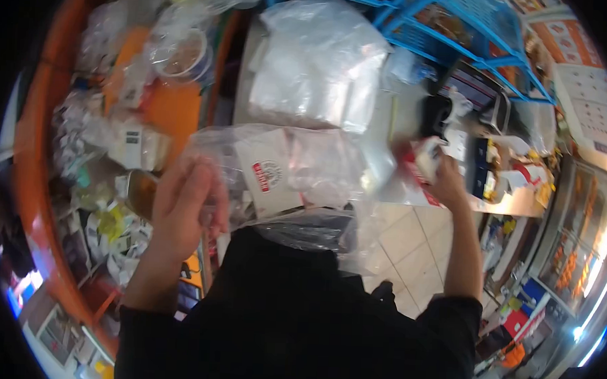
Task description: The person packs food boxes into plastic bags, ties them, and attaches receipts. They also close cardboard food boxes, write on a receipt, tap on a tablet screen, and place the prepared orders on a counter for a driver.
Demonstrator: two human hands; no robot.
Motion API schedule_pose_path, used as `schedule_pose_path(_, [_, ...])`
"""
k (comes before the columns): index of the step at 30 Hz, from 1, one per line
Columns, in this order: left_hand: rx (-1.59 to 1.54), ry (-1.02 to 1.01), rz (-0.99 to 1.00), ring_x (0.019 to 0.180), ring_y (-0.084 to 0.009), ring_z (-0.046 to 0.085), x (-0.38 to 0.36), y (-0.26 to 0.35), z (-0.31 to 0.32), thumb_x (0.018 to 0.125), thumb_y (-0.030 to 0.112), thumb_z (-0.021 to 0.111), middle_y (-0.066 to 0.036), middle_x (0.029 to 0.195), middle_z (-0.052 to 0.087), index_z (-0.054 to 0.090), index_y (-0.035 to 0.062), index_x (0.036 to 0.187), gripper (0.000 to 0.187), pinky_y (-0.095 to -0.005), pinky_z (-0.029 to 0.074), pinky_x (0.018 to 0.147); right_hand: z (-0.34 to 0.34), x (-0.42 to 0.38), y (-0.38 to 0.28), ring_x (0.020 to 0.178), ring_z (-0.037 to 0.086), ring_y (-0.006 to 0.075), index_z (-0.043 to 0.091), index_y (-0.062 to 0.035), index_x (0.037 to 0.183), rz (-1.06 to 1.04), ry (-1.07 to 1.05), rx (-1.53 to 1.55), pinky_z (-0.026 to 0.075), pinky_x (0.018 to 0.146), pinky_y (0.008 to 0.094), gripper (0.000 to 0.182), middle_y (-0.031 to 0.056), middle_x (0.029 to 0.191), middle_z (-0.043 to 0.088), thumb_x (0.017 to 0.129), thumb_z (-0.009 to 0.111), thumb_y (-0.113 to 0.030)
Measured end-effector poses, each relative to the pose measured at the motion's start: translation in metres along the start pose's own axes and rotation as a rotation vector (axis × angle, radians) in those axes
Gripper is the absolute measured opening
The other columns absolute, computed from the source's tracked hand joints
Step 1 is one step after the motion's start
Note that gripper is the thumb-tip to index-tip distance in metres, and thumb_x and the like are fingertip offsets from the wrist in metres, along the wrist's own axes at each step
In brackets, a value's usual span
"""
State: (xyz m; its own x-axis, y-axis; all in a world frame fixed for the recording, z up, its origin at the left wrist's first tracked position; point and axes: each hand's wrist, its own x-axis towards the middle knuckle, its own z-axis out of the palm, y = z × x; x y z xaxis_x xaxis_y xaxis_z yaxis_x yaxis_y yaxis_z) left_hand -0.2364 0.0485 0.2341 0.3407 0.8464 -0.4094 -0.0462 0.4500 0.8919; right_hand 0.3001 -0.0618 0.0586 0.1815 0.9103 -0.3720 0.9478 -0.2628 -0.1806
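A clear plastic bag is in front of my body, at the edge of the counter. Inside it lies a white paper package with a red and black printed logo. My left hand is at the bag's left side, its fingers curled on the thin plastic. Over the counter to the right, my right hand grips a small white packet. Right beside that packet is a blurred red and white item, whose kind I cannot make out.
A stack of clear plastic bags lies on the metal counter. Blue plastic baskets stand behind it, near a screen. On the left, an orange-edged counter holds a white tub and many wrapped packets. Tiled floor shows below.
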Motion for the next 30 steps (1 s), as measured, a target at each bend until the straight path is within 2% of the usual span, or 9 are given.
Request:
schedule_pose_path(3, [-0.031, -0.020, -0.006, 0.050, -0.0103, 0.053, -0.010, -0.001, -0.001, 0.113, 0.035, 0.047, -0.006, 0.071, 0.059, 0.054, 0.0081, 0.117, 0.028, -0.0239, 0.042, 0.047, -0.093, -0.028, -0.065, 0.127, 0.060, 0.0256, 0.024, -0.0058, 0.164, 0.116, -0.172, 0.836, 0.050, 0.106, 0.0378, 0.123, 0.0189, 0.142, 0.055, 0.059, 0.088, -0.003])
schedule_pose_path(9, [-0.085, -0.046, 0.043, 0.049, -0.0091, 0.048, -0.018, -0.003, 0.015, 0.114, 0.037, 0.041, -0.005, 0.066, 0.056, 0.054, 0.0078, 0.118, 0.033, -0.0236, 0.039, 0.046, -0.137, -0.034, -0.259, 0.145, 0.043, 0.0258, 0.019, -0.0048, 0.166, -0.702, -0.580, 0.791, 0.037, 0.120, 0.0414, 0.130, 0.0164, 0.159, 0.043, 0.062, 0.095, -0.020])
schedule_pose_path(12, [-0.112, -0.002, 0.136, 0.049, -0.0065, 0.043, -0.018, 0.001, 0.000, 0.115, 0.038, 0.037, -0.003, 0.064, 0.053, 0.054, 0.0090, 0.114, 0.033, -0.0209, 0.033, 0.045, -0.093, -0.001, -0.313, 0.141, 0.050, 0.0306, 0.021, -0.0066, 0.165, -0.546, -0.949, 0.786, 0.044, 0.113, 0.0380, 0.124, 0.0254, 0.159, 0.042, 0.067, 0.092, -0.033])
schedule_pose_path(16, [-0.108, -0.040, 0.012, 0.050, -0.0069, 0.047, -0.032, 0.006, -0.001, 0.115, 0.030, 0.040, -0.004, 0.073, 0.056, 0.052, 0.0072, 0.115, 0.026, -0.0217, 0.037, 0.046, -0.074, -0.002, -0.317, 0.135, 0.054, 0.0398, 0.027, -0.0071, 0.162, -0.207, -0.691, 0.058, 0.045, 0.112, 0.0450, 0.112, 0.0281, 0.145, 0.054, 0.072, 0.090, -0.030])
schedule_pose_path(18, [-0.168, -0.167, -0.005, 0.049, -0.0096, 0.047, -0.033, -0.007, 0.008, 0.115, 0.030, 0.040, -0.007, 0.072, 0.056, 0.049, 0.0069, 0.120, 0.026, -0.0234, 0.040, 0.047, -0.040, -0.009, -0.307, 0.144, 0.039, 0.0529, 0.022, -0.0121, 0.166, 0.135, -0.146, -0.091, 0.038, 0.113, 0.0637, 0.110, 0.0316, 0.158, 0.039, 0.079, 0.080, -0.046])
schedule_pose_path(23, [-0.362, -0.443, 0.013, 0.055, -0.0130, 0.054, -0.022, -0.023, 0.002, 0.111, 0.021, 0.050, -0.010, 0.081, 0.058, 0.043, 0.0059, 0.129, 0.025, -0.0263, 0.048, 0.053, 0.051, -0.005, -0.278, 0.146, 0.034, 0.0582, 0.018, -0.0114, 0.167, 0.101, -0.110, -0.073, 0.035, 0.114, 0.0674, 0.102, 0.0353, 0.162, 0.030, 0.091, 0.063, -0.061])
schedule_pose_path(25, [-0.389, -0.405, 0.166, 0.060, -0.0082, 0.054, -0.021, -0.013, -0.011, 0.105, 0.011, 0.059, -0.005, 0.089, 0.058, 0.043, 0.0059, 0.129, 0.030, -0.0241, 0.048, 0.054, 0.007, -0.037, -0.294, 0.140, 0.045, 0.0552, 0.018, -0.0080, 0.167, -0.010, -0.062, 0.224, 0.038, 0.116, 0.0589, 0.102, 0.0378, 0.157, 0.036, 0.095, 0.056, -0.069])
schedule_pose_path(27, [0.027, -0.350, 0.158, 0.073, -0.0100, 0.064, -0.017, 0.001, -0.042, 0.099, 0.005, 0.067, -0.007, 0.101, 0.062, 0.050, 0.0017, 0.128, 0.033, -0.0238, 0.053, 0.061, -0.053, -0.066, -0.287, 0.107, 0.069, 0.0449, 0.037, 0.0104, 0.154, -0.039, -0.246, -0.163, 0.046, 0.108, 0.0527, 0.101, 0.0321, 0.118, 0.068, 0.097, 0.050, -0.073])
schedule_pose_path(30, [0.340, -0.231, 0.353, 0.085, -0.0127, 0.066, -0.001, 0.011, -0.052, 0.100, 0.007, 0.067, -0.007, 0.102, 0.063, 0.054, 0.0016, 0.123, 0.027, -0.0291, 0.054, 0.076, -0.112, -0.110, -0.287, 0.090, 0.074, 0.0341, 0.068, 0.0089, 0.119, -0.323, -0.522, -0.533, 0.045, 0.110, 0.0513, 0.093, 0.0226, 0.090, 0.075, 0.094, 0.049, -0.078])
